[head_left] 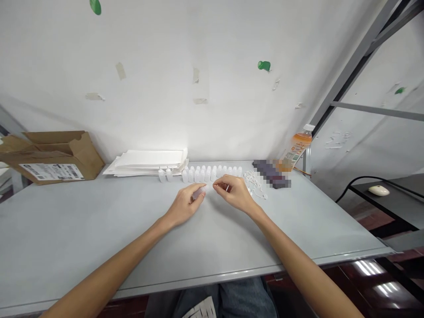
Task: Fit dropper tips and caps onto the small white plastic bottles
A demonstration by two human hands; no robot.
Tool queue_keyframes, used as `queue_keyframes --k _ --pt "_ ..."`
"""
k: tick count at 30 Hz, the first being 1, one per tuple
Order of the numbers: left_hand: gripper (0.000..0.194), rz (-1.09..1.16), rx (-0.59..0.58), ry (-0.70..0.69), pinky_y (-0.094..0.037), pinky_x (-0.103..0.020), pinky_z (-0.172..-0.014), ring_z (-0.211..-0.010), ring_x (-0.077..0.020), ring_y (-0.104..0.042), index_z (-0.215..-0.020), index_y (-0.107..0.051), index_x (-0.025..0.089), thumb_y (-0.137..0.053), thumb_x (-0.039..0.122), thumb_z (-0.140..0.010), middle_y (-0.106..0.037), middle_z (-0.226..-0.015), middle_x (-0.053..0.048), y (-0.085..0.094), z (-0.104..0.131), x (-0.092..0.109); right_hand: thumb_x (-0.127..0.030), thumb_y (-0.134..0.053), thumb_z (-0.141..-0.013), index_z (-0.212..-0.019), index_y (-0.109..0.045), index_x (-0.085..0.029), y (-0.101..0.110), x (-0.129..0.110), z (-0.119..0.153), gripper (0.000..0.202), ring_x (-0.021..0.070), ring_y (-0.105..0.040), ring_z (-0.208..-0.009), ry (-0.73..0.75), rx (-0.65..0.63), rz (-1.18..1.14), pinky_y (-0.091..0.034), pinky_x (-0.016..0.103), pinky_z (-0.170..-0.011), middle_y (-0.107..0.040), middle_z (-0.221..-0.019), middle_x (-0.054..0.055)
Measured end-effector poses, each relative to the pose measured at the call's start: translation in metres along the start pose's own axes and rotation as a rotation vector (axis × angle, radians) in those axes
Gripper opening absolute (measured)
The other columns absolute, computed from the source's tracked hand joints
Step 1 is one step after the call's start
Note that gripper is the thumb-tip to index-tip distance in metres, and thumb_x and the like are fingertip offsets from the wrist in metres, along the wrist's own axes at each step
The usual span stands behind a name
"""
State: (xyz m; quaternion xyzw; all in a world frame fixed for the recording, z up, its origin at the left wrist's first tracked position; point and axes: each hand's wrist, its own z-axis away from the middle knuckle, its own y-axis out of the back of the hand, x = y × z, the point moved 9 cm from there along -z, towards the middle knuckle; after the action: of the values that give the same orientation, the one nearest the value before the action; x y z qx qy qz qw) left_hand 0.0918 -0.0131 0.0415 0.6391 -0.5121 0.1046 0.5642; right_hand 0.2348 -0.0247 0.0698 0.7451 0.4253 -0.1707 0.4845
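My left hand (186, 203) is closed round a small translucent bottle (199, 191), its neck toward the right. Just right of it, my right hand (233, 192) is pinched near the bottle's neck; what its fingertips hold, if anything, is too small to name. Behind both hands stand several small white bottles (207, 174) in rows. Two more bottles (165, 175) with tips on them stand apart to the left. A pile of small white pieces (253, 182) lies right of my right hand.
On the grey table (99, 229), an open cardboard box (62, 159) is at the left and stacked white sheets (149, 162) are at the back. An orange drink bottle (298, 148) stands at the back right, by a blurred dark item (271, 173). A mouse (378, 190) rests further right.
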Motion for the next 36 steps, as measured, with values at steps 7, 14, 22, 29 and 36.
queue_keyframes --k 7,14,22,29,36 --pt "0.033 -0.018 -0.008 -0.031 -0.051 -0.025 -0.063 -0.074 -0.0154 -0.063 -0.112 -0.066 0.017 -0.045 0.031 -0.091 -0.071 -0.106 -0.007 -0.002 0.002 0.006 -0.021 -0.055 -0.082 -0.075 -0.068 -0.020 0.001 0.004 0.000 0.014 0.0135 -0.059 -0.061 -0.044 0.043 0.017 -0.044 0.025 -0.057 -0.068 -0.071 0.002" --pt "0.036 0.016 -0.022 -0.009 -0.053 -0.027 -0.066 -0.082 -0.0185 -0.066 -0.115 -0.065 0.016 -0.044 0.032 -0.091 -0.070 -0.110 -0.010 -0.003 0.003 0.006 -0.025 -0.056 -0.083 -0.078 -0.068 -0.020 -0.014 0.001 0.004 0.014 0.0131 -0.066 -0.057 -0.090 -0.062 -0.141 -0.048 0.024 -0.054 -0.070 -0.076 0.001" --pt "0.031 -0.026 -0.005 -0.018 -0.048 -0.024 -0.056 -0.066 -0.0146 -0.061 -0.109 -0.064 0.016 -0.046 0.033 -0.090 -0.071 -0.093 -0.006 -0.001 0.003 0.005 -0.037 -0.068 -0.076 -0.082 -0.068 -0.017 -0.027 0.011 0.006 0.021 0.0192 -0.071 -0.066 -0.275 -0.153 -0.475 -0.051 0.024 -0.048 -0.069 -0.075 0.004" --pt "0.033 -0.112 0.027 -0.079 -0.049 -0.024 -0.059 -0.078 -0.0176 -0.065 -0.115 -0.061 0.017 -0.051 0.030 -0.087 -0.071 -0.092 -0.006 0.000 0.006 0.009 -0.037 -0.070 -0.075 -0.086 -0.071 -0.015 -0.030 0.005 0.007 0.025 0.0197 -0.069 -0.072 -0.272 -0.207 -0.571 -0.052 0.026 -0.052 -0.071 -0.074 0.006" --pt "0.039 -0.132 0.002 -0.084 -0.048 -0.025 -0.058 -0.071 -0.0158 -0.062 -0.123 -0.057 0.016 -0.050 0.033 -0.088 -0.071 -0.099 -0.007 -0.004 0.007 0.009 -0.037 -0.071 -0.074 -0.086 -0.071 -0.014 -0.034 0.007 0.010 0.026 0.0194 -0.068 -0.071 -0.298 -0.229 -0.588 -0.052 0.027 -0.053 -0.070 -0.071 0.006"
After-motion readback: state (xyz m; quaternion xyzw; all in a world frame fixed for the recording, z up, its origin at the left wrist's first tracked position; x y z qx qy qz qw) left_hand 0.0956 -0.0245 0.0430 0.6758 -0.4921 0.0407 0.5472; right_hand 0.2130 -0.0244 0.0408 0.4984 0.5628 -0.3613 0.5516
